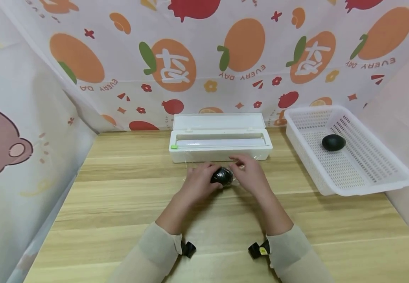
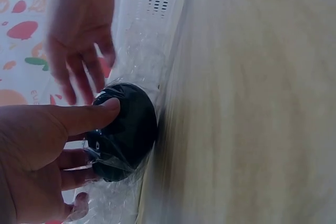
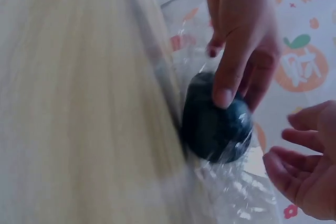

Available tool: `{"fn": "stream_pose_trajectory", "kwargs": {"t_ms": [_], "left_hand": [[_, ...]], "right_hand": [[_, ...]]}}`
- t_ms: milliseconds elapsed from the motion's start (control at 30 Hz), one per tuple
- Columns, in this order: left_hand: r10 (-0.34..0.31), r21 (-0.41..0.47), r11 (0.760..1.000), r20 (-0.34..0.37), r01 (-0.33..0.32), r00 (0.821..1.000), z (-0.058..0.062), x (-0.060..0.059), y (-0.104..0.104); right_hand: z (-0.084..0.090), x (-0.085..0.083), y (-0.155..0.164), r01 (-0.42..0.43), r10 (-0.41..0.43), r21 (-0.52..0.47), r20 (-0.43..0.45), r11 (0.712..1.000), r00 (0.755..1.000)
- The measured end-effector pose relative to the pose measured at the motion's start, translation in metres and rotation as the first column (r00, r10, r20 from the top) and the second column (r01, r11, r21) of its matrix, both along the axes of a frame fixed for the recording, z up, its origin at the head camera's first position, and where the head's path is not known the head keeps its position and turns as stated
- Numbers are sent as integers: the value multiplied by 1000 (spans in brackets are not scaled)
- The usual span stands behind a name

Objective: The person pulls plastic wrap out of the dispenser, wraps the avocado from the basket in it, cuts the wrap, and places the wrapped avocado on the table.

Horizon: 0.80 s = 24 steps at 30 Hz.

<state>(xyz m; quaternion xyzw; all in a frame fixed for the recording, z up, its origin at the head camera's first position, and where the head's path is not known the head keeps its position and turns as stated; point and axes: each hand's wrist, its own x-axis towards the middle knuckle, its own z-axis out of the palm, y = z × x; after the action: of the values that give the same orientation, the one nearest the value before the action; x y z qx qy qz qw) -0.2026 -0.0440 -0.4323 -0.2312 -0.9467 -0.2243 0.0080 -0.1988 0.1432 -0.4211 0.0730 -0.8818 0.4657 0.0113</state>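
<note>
While half-swathed in thin clear plastic film, sits at mid-surface just near of the long white plastic wrap dispenser box — a dark, rounded, egg-shaped object. Held by the left hand, thumb and fingers curled about it; right hand just beside, fingers loosely spread, gripping nothing. Looks light, firm and slick under film — probably best clasped round the middle. Another dark object in the white perforated basket, far right on the pale wooden surface.
</note>
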Motion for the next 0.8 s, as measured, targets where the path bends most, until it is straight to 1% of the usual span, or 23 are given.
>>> {"fn": "stream_pose_trajectory", "kwargs": {"t_ms": [67,100,167,200,333,400,467,567,733,800], "left_hand": [[-4,-2,1000,6,4,1000,1,-2,-1],[-6,-4,1000,12,6,1000,1,-4,-1],[-12,-7,1000,29,12,999,1,-6,-2],[-15,-8,1000,39,16,999,1,-6,-2],[-28,-15,999,68,29,997,1,-8,-3],[-32,-14,999,77,33,997,1,-9,-5],[-34,-7,999,83,35,996,0,-8,-6],[-36,4,999,73,35,997,1,-8,-8],[-19,32,999,17,18,1000,2,-8,-11],[-5,38,999,9,5,1000,2,-7,-11]], "right_hand": [[2,1,-3,2,0,-117,11,993,1000],[2,1,-4,-4,8,-160,26,987,1000],[0,1,-7,-24,38,-219,57,975,998],[-1,1,-8,-31,46,-223,65,974,997],[-8,-1,-10,-6,12,-124,45,992,999],[-10,-3,-11,-5,6,-52,34,999,999],[-11,-5,-11,-11,10,21,30,1000,1000],[-10,-9,-11,-33,29,87,48,996,998],[-7,-16,-10,-60,52,110,76,992,996],[-6,-18,-9,-77,69,109,78,991,995]]}}
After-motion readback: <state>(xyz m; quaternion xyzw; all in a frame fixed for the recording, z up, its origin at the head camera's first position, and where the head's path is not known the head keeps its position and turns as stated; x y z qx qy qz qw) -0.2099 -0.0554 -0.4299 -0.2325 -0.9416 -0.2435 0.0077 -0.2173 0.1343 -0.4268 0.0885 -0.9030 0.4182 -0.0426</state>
